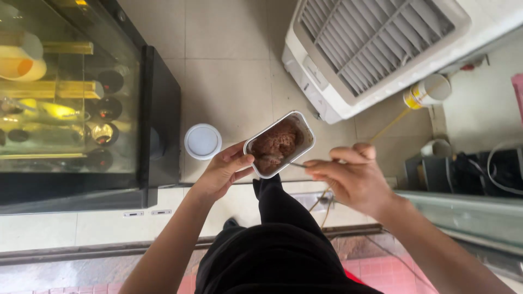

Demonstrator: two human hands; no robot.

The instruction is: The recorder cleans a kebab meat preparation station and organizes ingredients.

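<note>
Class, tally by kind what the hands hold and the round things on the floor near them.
Foil trays: 1, in the left hand
Spoons: 1, in the right hand
White round lids: 1
Yellow-and-white tubs: 1
Total: 4

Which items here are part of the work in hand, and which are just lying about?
In use:
left hand
foil tray of brown food
right hand
thin utensil

Lying about:
white round lid
air cooler
glass display case
tin can
</note>
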